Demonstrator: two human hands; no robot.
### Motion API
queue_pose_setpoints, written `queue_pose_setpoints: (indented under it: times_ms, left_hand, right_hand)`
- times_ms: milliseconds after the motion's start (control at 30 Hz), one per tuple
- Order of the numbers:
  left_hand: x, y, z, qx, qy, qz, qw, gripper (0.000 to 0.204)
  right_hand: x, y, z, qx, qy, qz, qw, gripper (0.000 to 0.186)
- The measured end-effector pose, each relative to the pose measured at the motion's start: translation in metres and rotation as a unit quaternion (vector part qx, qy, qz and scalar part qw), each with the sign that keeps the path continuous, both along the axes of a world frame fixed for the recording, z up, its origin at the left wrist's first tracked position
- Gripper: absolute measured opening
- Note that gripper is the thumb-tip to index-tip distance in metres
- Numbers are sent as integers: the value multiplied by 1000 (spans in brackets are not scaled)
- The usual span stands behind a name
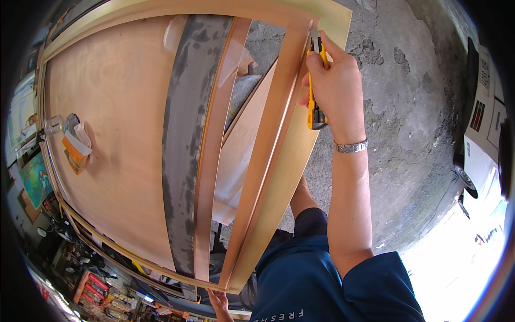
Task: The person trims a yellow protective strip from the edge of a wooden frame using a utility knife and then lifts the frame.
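Observation:
My right hand (337, 80) is closed round a yellow and black utility knife (315, 80). The knife's metal tip points into the far right inside corner of a large wooden frame (292, 155). At the frame's near corner, my left hand (218, 303) has its fingers up against the edge, seeming to grip it; they are partly hidden underneath. A dark grey, patchy strip (185, 134) runs across the frame beside a brown wooden bar (208, 161). Left of them spreads a broad plywood panel (112, 129). Between the bar and the right rail is an opening.
A crumpled orange and white packet (78, 145) and a clear plastic piece (53, 125) lie on the panel's left. Rough concrete floor (407, 129) stretches right to a white vehicle (485, 118). Shelves of goods (102, 295) and a colourful picture (36, 180) stand left.

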State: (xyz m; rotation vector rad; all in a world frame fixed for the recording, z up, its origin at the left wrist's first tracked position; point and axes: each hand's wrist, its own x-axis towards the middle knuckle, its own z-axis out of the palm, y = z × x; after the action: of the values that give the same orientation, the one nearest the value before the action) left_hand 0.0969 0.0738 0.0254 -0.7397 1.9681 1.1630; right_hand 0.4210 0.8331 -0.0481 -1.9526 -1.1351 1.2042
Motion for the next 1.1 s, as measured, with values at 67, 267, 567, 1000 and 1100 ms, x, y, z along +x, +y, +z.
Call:
queue_pose_setpoints:
  times_ms: [67, 267, 567, 1000, 1100]
  left_hand:
    - [-1, -1, 1, 3, -6, -4, 1000, 51]
    - [-4, -4, 1, -4, 1, 20, 1000, 46]
    - [-4, -10, 2, -8, -9, 10, 1000, 49]
    - [-4, -10, 3, 34, -27, 25, 999, 42]
    - [-6, -11, 2, 40, -25, 30, 998, 41]
  right_hand:
    - [0, -2, 0, 1, 1, -1, 1000, 48]
    - [-2, -6, 1, -13, 0, -1, 1000, 52]
    - [-6, -15, 2, -9, 9, -3, 1000, 52]
    - [-13, -31, 3, -6, -6, -2, 1000, 49]
    - [-15, -35, 6, -10, -3, -4, 1000, 49]
